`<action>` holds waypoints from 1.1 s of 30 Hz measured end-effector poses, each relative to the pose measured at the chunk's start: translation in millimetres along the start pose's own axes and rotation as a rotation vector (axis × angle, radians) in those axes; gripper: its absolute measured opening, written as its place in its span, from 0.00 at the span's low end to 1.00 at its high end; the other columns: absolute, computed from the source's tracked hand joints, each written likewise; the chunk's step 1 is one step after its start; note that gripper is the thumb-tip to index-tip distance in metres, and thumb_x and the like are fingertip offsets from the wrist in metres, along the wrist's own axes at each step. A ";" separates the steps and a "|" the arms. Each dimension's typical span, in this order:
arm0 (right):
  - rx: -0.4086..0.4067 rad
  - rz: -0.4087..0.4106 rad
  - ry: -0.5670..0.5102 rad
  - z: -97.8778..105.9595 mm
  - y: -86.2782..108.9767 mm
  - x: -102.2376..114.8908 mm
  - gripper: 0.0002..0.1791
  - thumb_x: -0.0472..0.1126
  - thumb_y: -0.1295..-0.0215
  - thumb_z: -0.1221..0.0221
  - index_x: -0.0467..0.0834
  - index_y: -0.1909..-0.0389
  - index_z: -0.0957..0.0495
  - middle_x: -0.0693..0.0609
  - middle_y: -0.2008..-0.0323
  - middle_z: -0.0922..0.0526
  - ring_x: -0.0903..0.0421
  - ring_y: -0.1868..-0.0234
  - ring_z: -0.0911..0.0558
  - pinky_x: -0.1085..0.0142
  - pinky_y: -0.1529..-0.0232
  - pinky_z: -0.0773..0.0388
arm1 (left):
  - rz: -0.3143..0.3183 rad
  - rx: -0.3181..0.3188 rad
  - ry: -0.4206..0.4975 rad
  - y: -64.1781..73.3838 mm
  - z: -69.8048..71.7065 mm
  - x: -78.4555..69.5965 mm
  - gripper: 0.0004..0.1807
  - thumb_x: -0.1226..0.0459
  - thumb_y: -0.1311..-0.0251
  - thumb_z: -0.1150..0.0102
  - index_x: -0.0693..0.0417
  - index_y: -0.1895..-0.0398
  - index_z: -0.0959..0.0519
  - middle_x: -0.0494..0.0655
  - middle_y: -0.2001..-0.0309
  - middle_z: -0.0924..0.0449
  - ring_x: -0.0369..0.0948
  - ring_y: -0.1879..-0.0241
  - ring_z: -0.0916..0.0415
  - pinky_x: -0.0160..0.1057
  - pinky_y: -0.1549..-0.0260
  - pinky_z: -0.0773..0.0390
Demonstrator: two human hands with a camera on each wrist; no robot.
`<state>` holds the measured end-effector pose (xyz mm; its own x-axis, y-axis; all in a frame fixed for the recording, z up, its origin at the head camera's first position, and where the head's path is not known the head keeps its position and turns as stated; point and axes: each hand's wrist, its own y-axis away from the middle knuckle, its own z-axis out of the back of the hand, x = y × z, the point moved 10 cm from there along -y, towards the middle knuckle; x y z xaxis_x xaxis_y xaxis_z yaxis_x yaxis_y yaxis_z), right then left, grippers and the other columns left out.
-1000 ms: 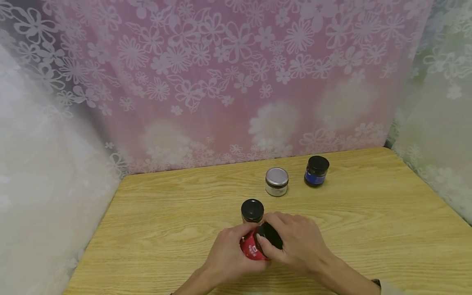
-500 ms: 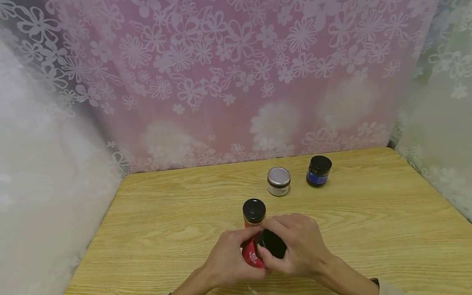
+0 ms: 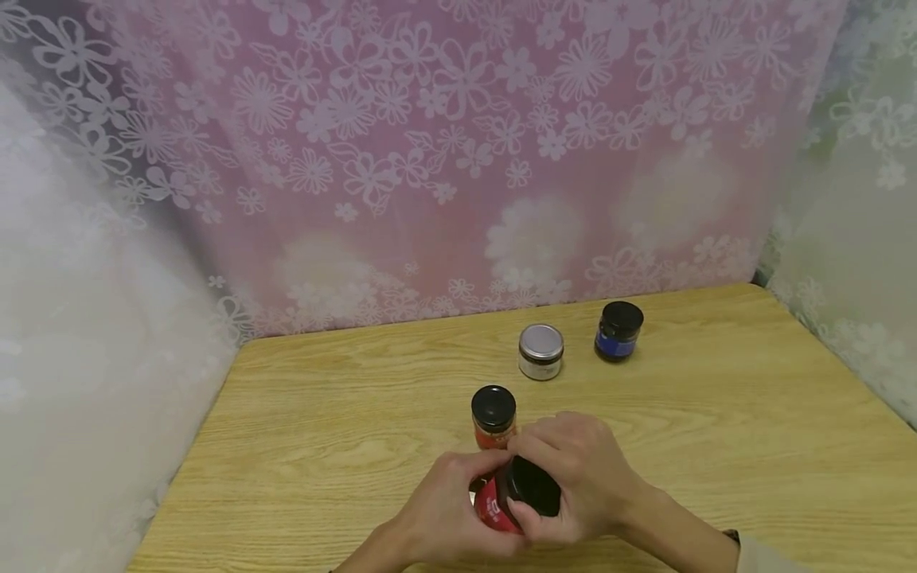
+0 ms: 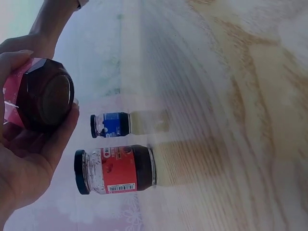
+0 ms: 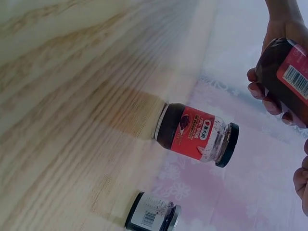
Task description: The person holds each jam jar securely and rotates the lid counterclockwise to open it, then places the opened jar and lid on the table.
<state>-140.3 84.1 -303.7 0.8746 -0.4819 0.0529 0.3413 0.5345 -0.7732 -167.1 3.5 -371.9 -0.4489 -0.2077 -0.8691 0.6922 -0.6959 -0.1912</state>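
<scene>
A person's left hand (image 3: pixel 451 513) curls round the body of a tilted red-labelled jar (image 3: pixel 494 511), held clear of a wood-grain table (image 3: pixel 322 430), while the right hand (image 3: pixel 587 473) wraps bent fingers and thumb about its black lid (image 3: pixel 536 485). The glass shows dark contents near the base; how full it is cannot be told, as hands and label cover the rest. Just beyond stands an upright orange-red jar (image 4: pixel 119 169), black-capped, dark matter filling its lower part beneath clear, streaked glass; in the head view the hands mask its foot. Farther back are a silver-lidded jar (image 3: pixel 540 352) and, to its right, a blue-labelled jar (image 3: pixel 619 333) with a black top, the contents of both hard to make out. The right wrist view cuts off the held jar, the right hand and the silver-lidded jar at its edges; small label print is unreadable.
</scene>
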 end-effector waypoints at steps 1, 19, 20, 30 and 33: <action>0.010 0.002 -0.005 -0.8 -0.3 -0.2 0.21 0.61 0.39 0.54 0.50 0.66 0.23 0.64 0.74 0.24 0.68 0.77 0.28 0.75 0.77 0.34 | -0.016 0.000 -0.017 0.1 0.5 -1.8 0.27 0.57 0.51 0.28 0.45 0.45 0.24 0.32 0.56 0.21 0.28 0.60 0.23 0.29 0.63 0.22; 0.066 0.018 -0.044 -6.8 -2.9 0.9 0.21 0.62 0.39 0.52 0.50 0.63 0.24 0.65 0.71 0.23 0.70 0.74 0.27 0.77 0.75 0.34 | -0.019 0.048 0.024 2.0 2.9 0.1 0.27 0.59 0.51 0.28 0.45 0.46 0.24 0.33 0.57 0.20 0.29 0.61 0.22 0.31 0.64 0.21; 0.068 0.024 -0.043 -7.0 -3.0 1.4 0.21 0.62 0.39 0.52 0.50 0.63 0.24 0.65 0.71 0.23 0.70 0.73 0.27 0.76 0.75 0.34 | -0.017 0.052 0.026 2.1 2.7 0.5 0.27 0.59 0.51 0.28 0.45 0.46 0.24 0.33 0.57 0.20 0.29 0.60 0.22 0.30 0.63 0.21; 0.113 0.017 -0.054 -8.7 -2.0 -0.5 0.21 0.62 0.41 0.49 0.49 0.61 0.23 0.64 0.70 0.22 0.70 0.73 0.26 0.75 0.75 0.32 | -0.040 0.069 0.069 0.6 1.4 0.5 0.27 0.60 0.52 0.27 0.46 0.46 0.24 0.35 0.56 0.20 0.30 0.59 0.22 0.32 0.62 0.21; 0.181 -0.081 -0.063 -10.9 -0.5 -7.2 0.20 0.60 0.43 0.43 0.51 0.57 0.24 0.65 0.67 0.21 0.70 0.71 0.24 0.75 0.74 0.28 | 0.012 0.049 0.077 0.9 2.5 7.1 0.28 0.59 0.52 0.27 0.44 0.45 0.24 0.35 0.55 0.20 0.31 0.59 0.22 0.32 0.63 0.21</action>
<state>-150.5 79.7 -310.6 0.8598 -0.4868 0.1539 0.4623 0.6145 -0.6392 -171.1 -0.3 -377.1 -0.3940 -0.1640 -0.9043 0.6682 -0.7267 -0.1594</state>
